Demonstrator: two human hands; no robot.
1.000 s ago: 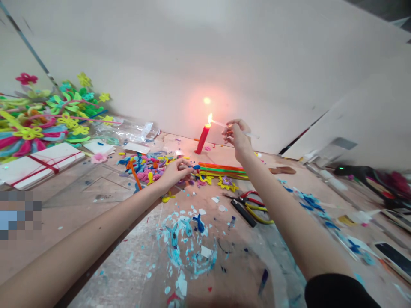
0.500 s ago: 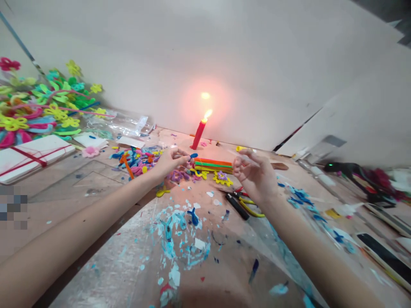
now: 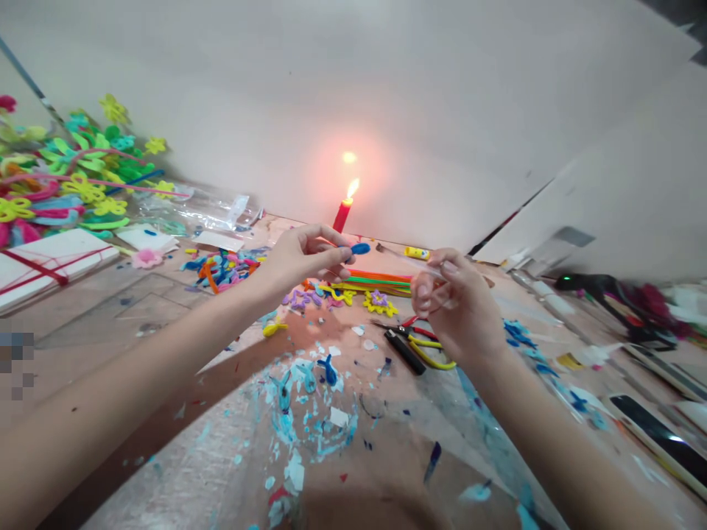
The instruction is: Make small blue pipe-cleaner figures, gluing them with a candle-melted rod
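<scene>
My left hand point(image 3: 314, 254) pinches a small blue pipe-cleaner piece point(image 3: 361, 249) between thumb and fingertips, its rounded end pointing right. A lit red candle point(image 3: 342, 216) stands just behind that hand, its lower part hidden by the fingers. My right hand point(image 3: 461, 298) is closed around the clear handle of a small thin brush point(image 3: 382, 249), whose dark tip points left toward the blue piece without touching it. Beneath the hands lie orange and green pipe cleaners point(image 3: 381, 278) and a yellow and purple pipe-cleaner flower point(image 3: 379, 300).
Pliers with red and yellow handles point(image 3: 434, 353) and a black lighter point(image 3: 405, 352) lie in front of my right hand. Blue paint flakes point(image 3: 295, 471) cover the near tabletop. Colourful pipe-cleaner flowers point(image 3: 82, 188) pile up at left; a phone point(image 3: 660, 434) rests at right.
My left hand has moved slightly right and up with the blue piece, now in front of the candle's base. The brush shows more clearly as my right hand shifts right.
</scene>
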